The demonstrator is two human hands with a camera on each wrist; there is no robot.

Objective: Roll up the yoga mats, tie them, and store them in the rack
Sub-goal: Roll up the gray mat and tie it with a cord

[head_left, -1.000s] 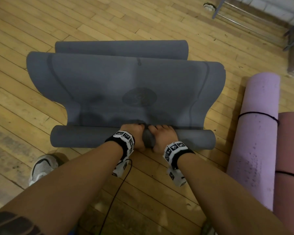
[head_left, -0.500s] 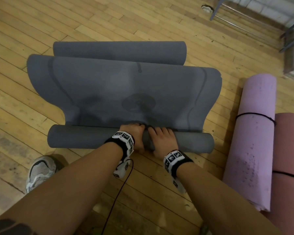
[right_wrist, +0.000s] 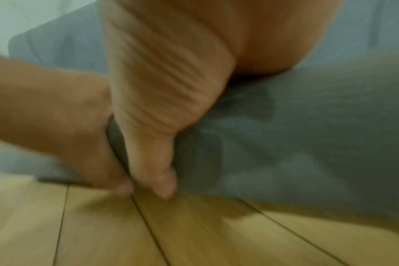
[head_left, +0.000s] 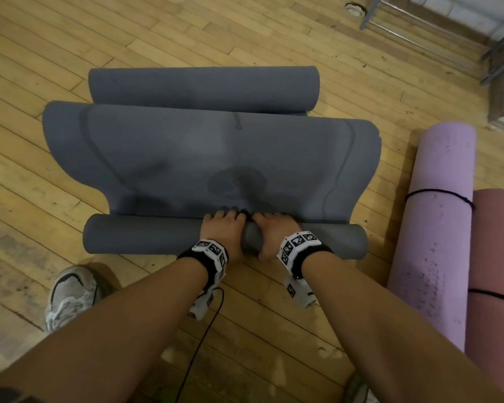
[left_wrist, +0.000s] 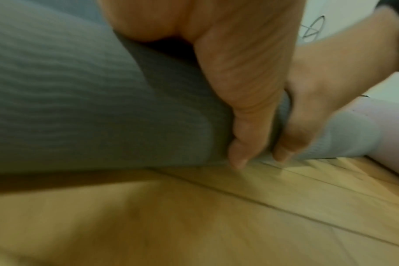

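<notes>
A grey yoga mat [head_left: 186,158] lies on the wood floor, rolled at both ends. Its far roll [head_left: 204,88] lies loose. My left hand [head_left: 224,228] and right hand [head_left: 274,231] grip the near roll [head_left: 140,237] side by side at its middle, fingers curled over the top. In the left wrist view the left hand [left_wrist: 239,90] has its thumb down the near side of the mat [left_wrist: 80,90], tip at the floor. The right wrist view shows the right hand [right_wrist: 159,108] placed the same way on the mat [right_wrist: 307,135]. The fingertips are hidden behind the roll.
A rolled purple mat [head_left: 437,228] tied with a black cord lies to the right, and a tied pink mat [head_left: 498,271] lies beside it. A metal rack frame [head_left: 419,33] stands at the far right. My shoe [head_left: 70,295] and a black cable [head_left: 204,338] are near my arms.
Both hands stay on the near roll at its middle. The right hand has wrapped a little further round it. The mat has hardly moved.
</notes>
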